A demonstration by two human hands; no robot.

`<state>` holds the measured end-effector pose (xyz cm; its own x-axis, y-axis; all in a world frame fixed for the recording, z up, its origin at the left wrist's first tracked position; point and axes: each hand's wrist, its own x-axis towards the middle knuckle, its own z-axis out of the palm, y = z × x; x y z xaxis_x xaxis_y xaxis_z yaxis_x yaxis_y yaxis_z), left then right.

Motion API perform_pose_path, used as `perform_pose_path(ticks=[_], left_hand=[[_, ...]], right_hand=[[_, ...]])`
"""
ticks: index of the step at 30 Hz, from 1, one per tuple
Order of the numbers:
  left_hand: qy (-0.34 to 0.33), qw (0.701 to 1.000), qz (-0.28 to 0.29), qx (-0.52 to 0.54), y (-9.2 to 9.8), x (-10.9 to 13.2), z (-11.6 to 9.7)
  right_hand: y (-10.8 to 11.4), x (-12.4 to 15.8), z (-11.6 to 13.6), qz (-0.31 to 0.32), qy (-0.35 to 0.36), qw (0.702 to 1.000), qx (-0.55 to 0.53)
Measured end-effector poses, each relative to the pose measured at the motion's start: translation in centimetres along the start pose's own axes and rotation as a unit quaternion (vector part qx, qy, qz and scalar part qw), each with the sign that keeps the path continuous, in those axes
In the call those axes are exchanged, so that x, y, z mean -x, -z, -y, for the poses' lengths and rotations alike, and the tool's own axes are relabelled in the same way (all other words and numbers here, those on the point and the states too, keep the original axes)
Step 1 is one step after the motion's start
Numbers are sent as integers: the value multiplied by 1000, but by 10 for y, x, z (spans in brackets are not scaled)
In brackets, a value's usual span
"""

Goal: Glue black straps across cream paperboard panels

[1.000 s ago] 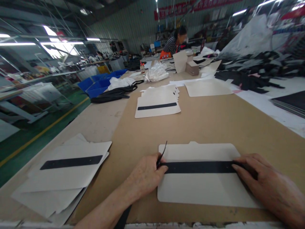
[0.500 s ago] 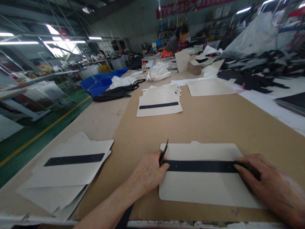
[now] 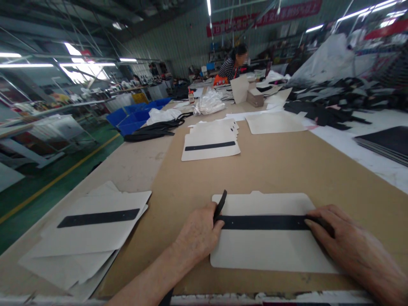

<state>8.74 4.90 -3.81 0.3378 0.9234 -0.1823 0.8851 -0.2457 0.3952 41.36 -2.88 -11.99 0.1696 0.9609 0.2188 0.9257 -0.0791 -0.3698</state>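
Note:
A white rounded panel [image 3: 261, 250] lies flat on the brown tabletop in front of me. Across its middle runs a black strip [image 3: 264, 222] with small dots near its ends. At the strip's left end, my left hand [image 3: 200, 231] is closed, thumb and fingers pinching it. A narrow dark piece [image 3: 220, 204] sticks up from between those fingers; whether it belongs to the strip I cannot tell. My right hand [image 3: 344, 242] pinches the strip's right end, its thumb on top and its fingers curled, covering the panel's right edge.
Left of my arm lies a loose pile of white panels [image 3: 79, 240], the top one bearing a black strip. Another such stack [image 3: 210, 153] sits farther back. Beyond are a plain panel [image 3: 276, 122], clear plastic [image 3: 208, 102], blue bins [image 3: 134, 117] and a person [image 3: 229, 66].
The camera view has shifted slightly. Both hands keep their hold on the ends of the black strip, and the panel stays in place beneath them.

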Motion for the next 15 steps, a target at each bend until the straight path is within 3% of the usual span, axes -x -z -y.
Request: perform_pose_path(ticks=[3, 9, 15], left_hand=[[-39, 997, -9, -68, -4, 5, -5], [-124, 954, 61, -267, -17, 18, -16], [-163, 936, 82, -301, -22, 19, -9]], right_hand=[[5, -1, 11, -1, 9, 1000, 12], [18, 11, 30, 32, 96, 986, 133], [19, 22, 37, 28, 177, 952, 246]])
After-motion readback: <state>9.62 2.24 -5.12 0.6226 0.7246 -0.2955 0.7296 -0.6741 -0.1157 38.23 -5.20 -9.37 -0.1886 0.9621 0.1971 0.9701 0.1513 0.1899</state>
